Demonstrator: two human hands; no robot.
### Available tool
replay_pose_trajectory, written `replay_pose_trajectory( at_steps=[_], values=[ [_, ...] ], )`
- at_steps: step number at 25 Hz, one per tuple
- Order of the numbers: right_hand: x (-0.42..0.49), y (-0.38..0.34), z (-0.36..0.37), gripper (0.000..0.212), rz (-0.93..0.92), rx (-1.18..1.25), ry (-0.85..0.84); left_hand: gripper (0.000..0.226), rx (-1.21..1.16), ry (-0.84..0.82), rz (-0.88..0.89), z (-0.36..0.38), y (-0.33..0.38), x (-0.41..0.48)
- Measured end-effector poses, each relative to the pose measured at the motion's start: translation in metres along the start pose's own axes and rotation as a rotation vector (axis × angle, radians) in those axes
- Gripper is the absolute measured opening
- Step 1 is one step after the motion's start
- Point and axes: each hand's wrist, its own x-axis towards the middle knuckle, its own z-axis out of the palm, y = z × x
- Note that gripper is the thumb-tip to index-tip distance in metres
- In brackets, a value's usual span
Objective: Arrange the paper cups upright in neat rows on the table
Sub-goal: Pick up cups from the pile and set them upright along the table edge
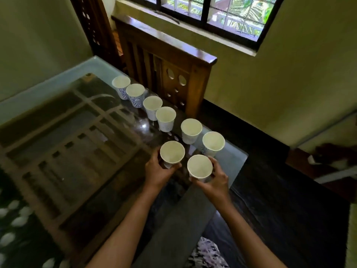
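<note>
Several white paper cups with blue patterns stand upright in a diagonal row along the far edge of the glass table [58, 120], from the farthest cup [121, 82] to the nearest one in the row [213, 141]. In front of that row, my left hand [157, 171] grips an upright cup [172, 152]. My right hand [214, 179] grips another upright cup [200, 167] just to its right, near the table's corner. Both held cups look empty.
A dark wooden chair back [166, 60] stands right behind the cup row. The glass top reflects a window grille. The table's right edge [238, 167] drops to a dark floor [280, 200]. A window [212, 12] sits above.
</note>
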Motion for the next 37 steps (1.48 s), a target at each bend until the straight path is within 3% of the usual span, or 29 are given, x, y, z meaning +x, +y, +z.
replay_pose_trajectory(
  at_steps=[12, 19, 24, 28, 32, 37],
  values=[
    [0.019, 0.019, 0.000, 0.074, 0.031, -0.001, 0.027, 0.073, -0.016, -0.114, -0.067, 0.032, -0.008, 0.027],
    [0.009, 0.030, -0.008, 0.083, 0.073, 0.009, -0.037, 0.080, -0.005, -0.101, -0.075, 0.024, -0.007, 0.020],
    [-0.017, 0.025, -0.016, 0.079, 0.071, -0.013, -0.057, 0.077, 0.157, -0.042, -0.047, -0.001, -0.001, -0.027],
    [-0.055, 0.016, -0.021, 0.058, 0.000, -0.053, -0.008, 0.060, 0.301, 0.089, 0.002, -0.035, -0.011, -0.090],
    [-0.094, -0.004, 0.000, 0.049, -0.129, -0.051, -0.290, 0.051, 0.328, 0.276, -0.032, -0.081, -0.029, -0.162],
    [-0.176, -0.060, 0.071, 0.060, -0.286, -0.086, -0.759, 0.050, 0.321, 0.495, -0.128, -0.166, -0.072, -0.277]
  ],
)
